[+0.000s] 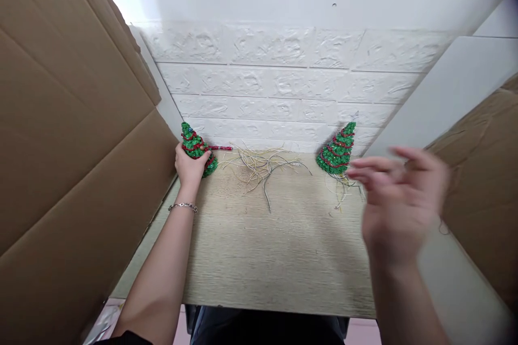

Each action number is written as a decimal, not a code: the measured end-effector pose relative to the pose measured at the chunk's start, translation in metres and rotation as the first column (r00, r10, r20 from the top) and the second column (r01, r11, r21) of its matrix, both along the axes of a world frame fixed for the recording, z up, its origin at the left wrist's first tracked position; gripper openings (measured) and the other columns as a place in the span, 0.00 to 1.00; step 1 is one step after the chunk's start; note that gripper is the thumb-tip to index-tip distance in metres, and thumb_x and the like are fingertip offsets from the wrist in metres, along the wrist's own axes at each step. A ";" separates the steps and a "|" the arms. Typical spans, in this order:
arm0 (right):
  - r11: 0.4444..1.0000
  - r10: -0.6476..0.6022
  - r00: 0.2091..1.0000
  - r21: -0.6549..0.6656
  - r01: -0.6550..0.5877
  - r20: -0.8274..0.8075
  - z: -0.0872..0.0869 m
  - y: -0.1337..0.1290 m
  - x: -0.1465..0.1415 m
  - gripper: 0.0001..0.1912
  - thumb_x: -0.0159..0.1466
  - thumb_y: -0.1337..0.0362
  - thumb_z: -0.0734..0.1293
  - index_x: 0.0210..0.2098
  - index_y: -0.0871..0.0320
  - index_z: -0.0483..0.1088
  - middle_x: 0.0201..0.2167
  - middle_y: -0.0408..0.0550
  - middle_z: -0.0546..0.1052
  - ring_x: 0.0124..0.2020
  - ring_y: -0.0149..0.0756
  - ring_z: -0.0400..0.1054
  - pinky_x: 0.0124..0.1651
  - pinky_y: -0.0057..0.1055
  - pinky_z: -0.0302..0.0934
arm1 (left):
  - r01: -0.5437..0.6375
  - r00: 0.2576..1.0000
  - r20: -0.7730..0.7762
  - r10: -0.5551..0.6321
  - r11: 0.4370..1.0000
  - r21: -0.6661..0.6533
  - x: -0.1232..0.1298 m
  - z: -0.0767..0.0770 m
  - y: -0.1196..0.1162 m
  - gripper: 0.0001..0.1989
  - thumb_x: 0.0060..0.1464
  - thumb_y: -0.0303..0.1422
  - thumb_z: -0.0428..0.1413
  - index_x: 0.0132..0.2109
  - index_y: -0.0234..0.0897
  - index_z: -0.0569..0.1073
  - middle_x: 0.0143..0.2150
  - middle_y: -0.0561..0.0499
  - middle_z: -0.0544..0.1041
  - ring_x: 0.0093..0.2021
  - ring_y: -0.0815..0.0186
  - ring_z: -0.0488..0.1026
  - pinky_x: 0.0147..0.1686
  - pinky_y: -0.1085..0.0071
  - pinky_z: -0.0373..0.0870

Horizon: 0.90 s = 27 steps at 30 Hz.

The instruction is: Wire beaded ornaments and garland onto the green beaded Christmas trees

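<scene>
My left hand [191,166] is closed around the lower half of a small green Christmas tree [188,133] at the left back of the table. The tree is decorated with red garland and stands close to the cardboard. A matching Christmas tree [338,150] stands at the right back, its tip leaning a little to the right. My right hand [399,194] is raised just right of and in front of that second tree. It is blurred by motion, with its fingers partly spread, and I see nothing in it.
A tangle of white, yellow and dark strings [263,167] lies at the back middle, beside a red pen-like stick [220,147]. More strings [342,191] lie by the right tree. Cardboard walls [73,118] flank the wooden table [275,259]; a white brick-pattern wall [267,83] stands behind.
</scene>
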State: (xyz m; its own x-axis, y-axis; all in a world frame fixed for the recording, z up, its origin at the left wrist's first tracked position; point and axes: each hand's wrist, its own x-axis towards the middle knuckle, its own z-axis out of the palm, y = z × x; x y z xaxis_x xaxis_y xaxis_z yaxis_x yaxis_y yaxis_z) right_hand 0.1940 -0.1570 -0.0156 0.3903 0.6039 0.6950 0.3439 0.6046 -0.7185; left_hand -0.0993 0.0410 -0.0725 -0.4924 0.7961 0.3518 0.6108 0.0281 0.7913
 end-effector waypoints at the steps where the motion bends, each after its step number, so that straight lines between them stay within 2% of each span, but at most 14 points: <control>1: 0.998 0.051 0.998 -0.031 -0.053 -0.039 -0.008 0.008 -0.006 0.12 0.67 0.65 0.62 0.49 0.46 0.64 0.36 0.43 0.75 0.38 0.35 0.72 0.42 0.37 0.69 | 0.002 1.000 -0.010 -0.001 1.000 0.010 0.000 -0.002 -0.001 0.38 0.46 0.32 0.67 0.62 0.33 0.63 0.59 0.38 0.73 0.60 0.49 0.70 0.61 0.55 0.65; 3: 0.955 0.198 0.980 -0.223 -0.194 -0.003 -0.028 0.029 -0.018 0.11 0.63 0.63 0.64 0.46 0.50 0.66 0.33 0.44 0.76 0.33 0.35 0.72 0.36 0.34 0.68 | 0.029 0.999 -0.033 -0.029 0.999 0.018 0.002 -0.004 -0.004 0.38 0.45 0.33 0.67 0.61 0.32 0.63 0.59 0.37 0.73 0.59 0.49 0.70 0.60 0.55 0.67; 5: 0.892 0.305 0.949 -0.373 -0.254 0.084 -0.049 0.050 -0.028 0.09 0.61 0.61 0.62 0.42 0.53 0.68 0.33 0.46 0.77 0.31 0.35 0.72 0.35 0.34 0.67 | 0.078 0.995 -0.057 -0.077 0.997 0.023 0.007 -0.006 -0.010 0.37 0.45 0.34 0.67 0.60 0.32 0.64 0.57 0.37 0.74 0.59 0.48 0.71 0.59 0.55 0.67; 8: 0.829 0.340 0.933 -0.505 -0.239 0.117 -0.072 0.075 -0.034 0.12 0.59 0.60 0.61 0.41 0.55 0.69 0.33 0.47 0.76 0.28 0.34 0.70 0.34 0.33 0.65 | 0.170 0.982 -0.088 -0.169 0.985 0.006 0.017 -0.007 -0.022 0.36 0.46 0.37 0.66 0.61 0.35 0.63 0.58 0.39 0.73 0.59 0.48 0.71 0.59 0.56 0.68; 11: 0.810 0.331 0.937 -0.544 -0.220 0.113 -0.081 0.090 -0.033 0.13 0.59 0.60 0.60 0.42 0.55 0.69 0.33 0.47 0.77 0.28 0.35 0.70 0.33 0.32 0.65 | 0.248 0.963 -0.095 -0.251 0.968 -0.041 0.030 -0.006 -0.036 0.37 0.45 0.37 0.66 0.61 0.38 0.63 0.58 0.41 0.73 0.60 0.50 0.71 0.58 0.57 0.68; 13: 0.814 0.297 0.939 -0.559 -0.156 0.171 -0.084 0.097 -0.028 0.14 0.60 0.61 0.60 0.44 0.56 0.70 0.34 0.47 0.77 0.28 0.35 0.70 0.33 0.32 0.65 | 0.295 0.949 -0.099 -0.300 0.953 -0.062 0.038 -0.004 -0.044 0.36 0.45 0.37 0.67 0.61 0.38 0.64 0.57 0.42 0.75 0.59 0.50 0.71 0.58 0.57 0.68; 15: 0.818 0.227 0.924 -0.575 -0.009 0.308 -0.085 0.104 -0.020 0.17 0.62 0.63 0.59 0.47 0.58 0.71 0.35 0.49 0.77 0.29 0.35 0.70 0.34 0.32 0.66 | 0.363 0.925 -0.095 -0.369 0.929 -0.072 0.048 -0.004 -0.052 0.36 0.45 0.37 0.67 0.61 0.39 0.65 0.56 0.43 0.76 0.57 0.51 0.73 0.57 0.57 0.69; 17: 0.810 0.154 0.884 -0.569 0.143 0.442 -0.085 0.112 -0.010 0.19 0.63 0.65 0.57 0.49 0.61 0.72 0.37 0.51 0.77 0.31 0.37 0.71 0.39 0.33 0.66 | 0.427 0.898 -0.086 -0.432 0.901 -0.076 0.058 -0.005 -0.058 0.37 0.45 0.37 0.67 0.61 0.40 0.65 0.55 0.44 0.76 0.57 0.52 0.73 0.57 0.58 0.69; 19: 0.800 0.112 0.847 -0.553 0.233 0.519 -0.085 0.121 0.000 0.20 0.64 0.69 0.57 0.50 0.62 0.73 0.39 0.53 0.77 0.37 0.39 0.71 0.46 0.35 0.65 | 0.469 0.878 -0.068 -0.474 0.879 -0.081 0.070 -0.006 -0.064 0.38 0.45 0.38 0.68 0.62 0.40 0.65 0.56 0.44 0.76 0.57 0.52 0.73 0.58 0.58 0.69; 22: 0.781 0.112 0.786 -0.542 0.309 0.608 -0.083 0.133 0.012 0.20 0.65 0.71 0.58 0.51 0.61 0.74 0.44 0.54 0.76 0.45 0.41 0.70 0.53 0.34 0.61 | 0.538 0.838 -0.061 -0.542 0.840 -0.076 0.087 -0.007 -0.070 0.37 0.44 0.38 0.68 0.61 0.39 0.66 0.55 0.44 0.77 0.56 0.53 0.74 0.57 0.59 0.70; 25: 0.746 0.143 0.700 -0.541 0.389 0.700 -0.080 0.142 0.017 0.19 0.68 0.70 0.57 0.52 0.59 0.75 0.48 0.55 0.75 0.50 0.43 0.69 0.53 0.33 0.60 | 0.598 0.794 -0.090 -0.601 0.799 -0.061 0.098 -0.004 -0.072 0.35 0.43 0.38 0.69 0.59 0.40 0.68 0.53 0.46 0.78 0.54 0.53 0.75 0.55 0.60 0.72; 27: 0.715 0.159 0.638 -0.533 0.451 0.753 -0.078 0.149 0.018 0.21 0.69 0.72 0.55 0.55 0.58 0.73 0.49 0.57 0.73 0.51 0.45 0.68 0.51 0.35 0.60 | 0.604 0.789 -0.108 -0.605 0.796 -0.042 0.098 0.000 -0.072 0.35 0.42 0.37 0.69 0.58 0.40 0.68 0.53 0.46 0.77 0.54 0.53 0.75 0.55 0.60 0.72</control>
